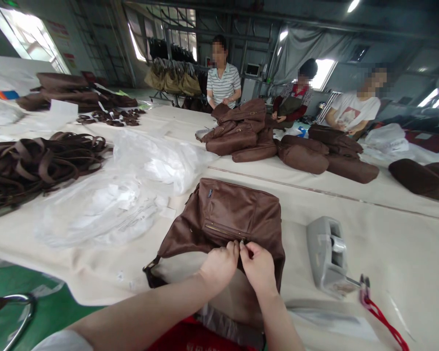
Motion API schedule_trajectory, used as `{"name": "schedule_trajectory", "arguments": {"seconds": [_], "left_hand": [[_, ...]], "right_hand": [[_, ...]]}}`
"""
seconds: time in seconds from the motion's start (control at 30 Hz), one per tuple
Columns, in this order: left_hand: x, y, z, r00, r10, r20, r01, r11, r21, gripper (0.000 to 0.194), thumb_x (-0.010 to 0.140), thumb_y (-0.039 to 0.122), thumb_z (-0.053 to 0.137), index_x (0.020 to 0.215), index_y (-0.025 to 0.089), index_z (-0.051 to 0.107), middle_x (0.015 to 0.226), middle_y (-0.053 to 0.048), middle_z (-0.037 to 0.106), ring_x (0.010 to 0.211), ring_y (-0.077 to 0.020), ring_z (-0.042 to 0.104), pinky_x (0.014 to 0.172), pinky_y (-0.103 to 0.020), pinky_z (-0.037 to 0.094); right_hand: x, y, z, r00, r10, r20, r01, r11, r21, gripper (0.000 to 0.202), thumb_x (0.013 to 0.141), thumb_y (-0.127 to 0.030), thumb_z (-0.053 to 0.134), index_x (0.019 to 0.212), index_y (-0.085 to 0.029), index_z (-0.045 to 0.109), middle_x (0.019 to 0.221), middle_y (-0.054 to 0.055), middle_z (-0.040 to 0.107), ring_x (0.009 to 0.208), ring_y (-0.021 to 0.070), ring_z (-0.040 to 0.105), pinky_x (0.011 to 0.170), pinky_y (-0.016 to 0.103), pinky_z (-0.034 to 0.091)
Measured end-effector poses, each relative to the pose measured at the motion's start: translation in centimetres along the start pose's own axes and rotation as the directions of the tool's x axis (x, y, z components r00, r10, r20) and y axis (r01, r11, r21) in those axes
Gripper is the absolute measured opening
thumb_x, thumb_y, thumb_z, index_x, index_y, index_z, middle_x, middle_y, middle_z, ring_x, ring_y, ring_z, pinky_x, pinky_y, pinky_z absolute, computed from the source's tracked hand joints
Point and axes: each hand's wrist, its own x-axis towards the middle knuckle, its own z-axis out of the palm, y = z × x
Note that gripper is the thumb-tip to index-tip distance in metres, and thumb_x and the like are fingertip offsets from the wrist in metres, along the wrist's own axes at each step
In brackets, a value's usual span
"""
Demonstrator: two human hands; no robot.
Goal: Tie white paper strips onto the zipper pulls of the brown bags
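A brown leather bag (227,204) lies on the pale table in front of me, its zipped pocket facing up and its beige lining showing near me. My left hand (221,263) is closed at the near end of the zipper, fingertips pinched together on the bag. Right beside it, my right hand (256,265) is also closed, thumb and fingers pinching at the same spot. The small part between the fingertips of both hands is too hidden to name.
Clear plastic bags (113,204) and a heap of brown straps (40,161) lie left. A grey tape dispenser (327,256) and red-corded snips (365,292) are right. Brown bags (241,131) are piled across the table (395,234), where three people stand.
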Motion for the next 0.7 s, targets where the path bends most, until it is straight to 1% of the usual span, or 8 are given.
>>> {"name": "schedule_trajectory", "arguments": {"seconds": [0.07, 0.17, 0.27, 0.37, 0.43, 0.5, 0.6, 0.7], "left_hand": [[0.3, -0.5, -0.4, 0.997, -0.051, 0.054, 0.057, 0.991, -0.124, 0.028, 0.086, 0.006, 0.038, 0.109, 0.012, 0.053, 0.093, -0.011, 0.060, 0.078, -0.0216, 0.065, 0.063, -0.031, 0.051], [0.8, -1.1, -0.9, 0.980, -0.155, 0.128, 0.188, 0.932, -0.309, 0.025, 0.091, 0.012, 0.031, 0.094, 0.014, 0.055, 0.085, -0.009, 0.063, 0.079, -0.0228, 0.065, 0.066, -0.032, 0.049], [1.2, -1.5, -0.9, 0.957, -0.237, 0.165, 0.288, 0.837, -0.466, 0.027, 0.093, 0.020, 0.029, 0.092, 0.013, 0.054, 0.083, -0.011, 0.065, 0.080, -0.0222, 0.065, 0.068, -0.030, 0.047], [1.4, -1.7, -0.4, 0.955, -0.255, 0.155, 0.295, 0.739, -0.606, 0.020, 0.090, 0.019, 0.035, 0.088, 0.013, 0.054, 0.081, -0.010, 0.065, 0.077, -0.0197, 0.063, 0.067, -0.028, 0.043], [1.5, -1.8, -0.2, 0.953, -0.238, 0.189, 0.298, 0.602, -0.741, 0.020, 0.088, 0.019, 0.036, 0.078, 0.016, 0.053, 0.070, -0.005, 0.061, 0.065, -0.0158, 0.059, 0.060, -0.025, 0.040], [1.6, -1.9, -0.2, 0.936, -0.203, 0.288, 0.345, 0.364, -0.865, 0.021, 0.086, 0.021, 0.037, 0.070, 0.017, 0.050, 0.055, 0.001, 0.052, 0.049, -0.0111, 0.048, 0.050, -0.022, 0.034], [1.5, -2.2, -0.5, 0.895, -0.123, 0.430, 0.436, 0.031, -0.899, 0.020, 0.081, 0.030, 0.045, 0.066, 0.017, 0.049, 0.042, 0.007, 0.042, 0.036, -0.0066, 0.030, 0.042, -0.020, 0.023], [1.4, -2.5, -0.8, 0.878, -0.071, 0.473, 0.464, -0.111, -0.879, 0.024, 0.074, 0.039, 0.054, 0.067, 0.016, 0.053, 0.040, 0.007, 0.043, 0.032, -0.0045, 0.025, 0.038, -0.019, 0.016]], "right_hand": [[-0.1, 0.3, 0.2, 0.999, 0.011, 0.050, -0.016, 0.995, 0.095, 0.036, 0.085, -0.043, 0.045, 0.059, -0.021, 0.057, 0.049, -0.001, 0.054, 0.045, 0.0128, 0.046, 0.049, 0.025, 0.032], [-0.2, 0.9, 0.6, 0.980, 0.077, 0.182, -0.130, 0.943, 0.305, 0.030, 0.084, -0.040, 0.045, 0.068, -0.020, 0.061, 0.049, -0.002, 0.053, 0.043, 0.0122, 0.047, 0.045, 0.024, 0.033], [-0.3, 1.3, 1.2, 0.956, 0.129, 0.264, -0.241, 0.859, 0.452, 0.027, 0.081, -0.039, 0.047, 0.070, -0.019, 0.061, 0.048, -0.004, 0.051, 0.039, 0.0107, 0.044, 0.041, 0.022, 0.032], [-0.5, 1.4, 1.6, 0.942, 0.157, 0.297, -0.296, 0.806, 0.514, 0.028, 0.079, -0.042, 0.050, 0.070, -0.018, 0.061, 0.048, -0.004, 0.050, 0.039, 0.0099, 0.043, 0.040, 0.022, 0.032], [-0.6, 1.3, 1.6, 0.935, 0.160, 0.316, -0.312, 0.794, 0.522, 0.029, 0.078, -0.044, 0.052, 0.070, -0.018, 0.061, 0.048, -0.004, 0.050, 0.040, 0.0093, 0.042, 0.040, 0.021, 0.031], [-0.7, 1.1, 1.5, 0.924, 0.170, 0.342, -0.340, 0.775, 0.533, 0.030, 0.078, -0.045, 0.053, 0.069, -0.018, 0.060, 0.048, -0.005, 0.050, 0.039, 0.0085, 0.041, 0.040, 0.021, 0.030], [-0.7, 1.0, 1.5, 0.905, 0.195, 0.379, -0.389, 0.740, 0.548, 0.031, 0.076, -0.047, 0.054, 0.067, -0.018, 0.058, 0.047, -0.006, 0.049, 0.038, 0.0077, 0.039, 0.039, 0.020, 0.029], [-0.6, 1.1, 1.5, 0.903, 0.199, 0.380, -0.391, 0.746, 0.540, 0.031, 0.076, -0.047, 0.055, 0.066, -0.018, 0.058, 0.046, -0.006, 0.048, 0.038, 0.0075, 0.039, 0.039, 0.020, 0.028]]}}
